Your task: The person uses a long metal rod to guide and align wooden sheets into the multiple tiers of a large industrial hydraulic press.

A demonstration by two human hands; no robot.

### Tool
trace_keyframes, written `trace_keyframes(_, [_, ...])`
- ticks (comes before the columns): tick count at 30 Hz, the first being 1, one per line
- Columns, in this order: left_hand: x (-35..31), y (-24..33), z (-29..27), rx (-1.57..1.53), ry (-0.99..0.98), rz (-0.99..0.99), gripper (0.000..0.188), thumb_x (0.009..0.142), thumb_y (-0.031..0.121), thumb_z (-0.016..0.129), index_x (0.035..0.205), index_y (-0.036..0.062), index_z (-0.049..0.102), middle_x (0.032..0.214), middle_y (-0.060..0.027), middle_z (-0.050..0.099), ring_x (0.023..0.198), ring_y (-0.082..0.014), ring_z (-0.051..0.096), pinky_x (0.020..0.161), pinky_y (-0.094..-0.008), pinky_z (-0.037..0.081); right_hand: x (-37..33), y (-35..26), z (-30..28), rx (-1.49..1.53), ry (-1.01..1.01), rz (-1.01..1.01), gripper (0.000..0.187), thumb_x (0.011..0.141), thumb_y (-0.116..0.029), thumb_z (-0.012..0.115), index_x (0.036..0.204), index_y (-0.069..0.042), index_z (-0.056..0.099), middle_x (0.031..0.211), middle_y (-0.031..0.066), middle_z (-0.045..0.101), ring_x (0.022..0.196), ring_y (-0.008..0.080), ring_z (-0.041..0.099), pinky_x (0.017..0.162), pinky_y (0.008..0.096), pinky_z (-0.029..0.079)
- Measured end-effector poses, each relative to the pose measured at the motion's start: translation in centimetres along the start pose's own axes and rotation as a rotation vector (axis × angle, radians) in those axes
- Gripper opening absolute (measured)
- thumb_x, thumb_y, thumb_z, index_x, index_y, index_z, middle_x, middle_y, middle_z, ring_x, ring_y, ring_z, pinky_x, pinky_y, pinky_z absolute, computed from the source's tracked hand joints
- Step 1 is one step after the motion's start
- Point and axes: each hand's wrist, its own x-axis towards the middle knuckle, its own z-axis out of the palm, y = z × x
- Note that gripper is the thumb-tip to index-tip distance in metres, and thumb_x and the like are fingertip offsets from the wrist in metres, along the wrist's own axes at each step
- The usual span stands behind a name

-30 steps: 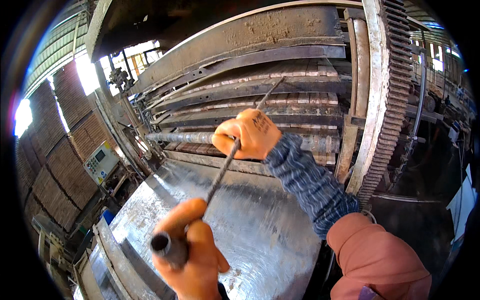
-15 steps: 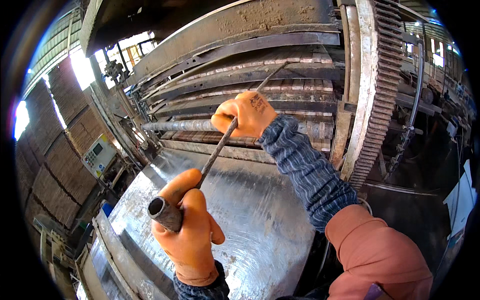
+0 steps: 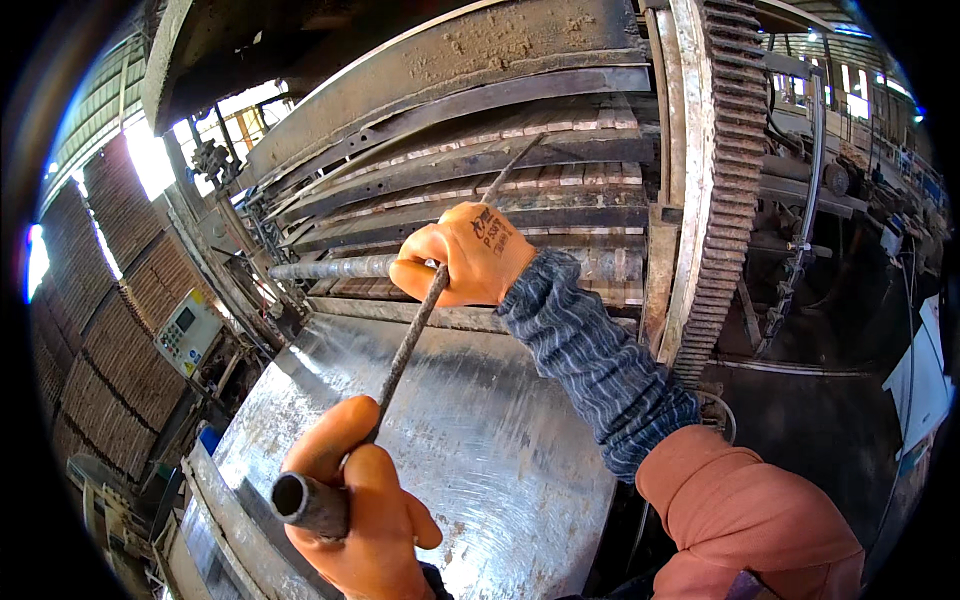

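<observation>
A long, thin metal rod [image 3: 408, 345] slants from near me up toward the far layers of a large machine. At its near end is a short hollow tube handle [image 3: 318, 505], and my left hand [image 3: 375, 525], in an orange glove, is closed around it. Farther along, my right hand [image 3: 470, 253] grips the rod from above, also in an orange glove. The rod's far end lies against the stacked layers [image 3: 560, 180], about level with a dark beam. Whether its tip touches them, I cannot tell. Beneath both hands lies a shiny, scuffed metal sheet [image 3: 500, 430].
A toothed vertical rack [image 3: 725, 190] stands right of the layers. A horizontal roller [image 3: 335, 267] runs in front of them. On the left are a control panel [image 3: 188, 332] and tall stacks of brown sheets [image 3: 125, 380]. A metal rail [image 3: 235, 520] borders the sheet's left side.
My left hand and the tube handle have come down and nearer to me. My right hand keeps its grip on the rod. The whole view has shifted slightly.
</observation>
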Motion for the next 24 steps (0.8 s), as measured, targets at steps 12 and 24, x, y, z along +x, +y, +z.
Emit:
trace_keyframes(12, [1.4,-1.3,1.6,-0.006,-0.049,-0.091,0.02,0.089,0.001,0.053,0.105,-0.0042,0.063,0.064,-0.0111,0.058,0.034,-0.0143,0.048,0.031,-0.0255,0.035,-1.7,1.8,-1.6,-0.045,0.136,-0.029,0.016,0.078,-0.02,0.067,0.067,-0.008,0.065,0.06,0.0125,0.062,0.05,0.0304,0.06,0.051,0.0407,0.047])
trace_keyframes(24, [0.7,-1.4,2.8,-0.043,-0.047,-0.086,0.024,0.086,-0.004,0.054,0.108,-0.0075,0.064,0.068,-0.0112,0.06,0.035,-0.0129,0.048,0.031,-0.0243,0.034,-2.1,1.8,-1.8,-0.124,0.2,-0.022,0.013,0.079,-0.018,0.066,0.069,-0.01,0.066,0.063,0.0093,0.064,0.055,0.029,0.063,0.058,0.037,0.047])
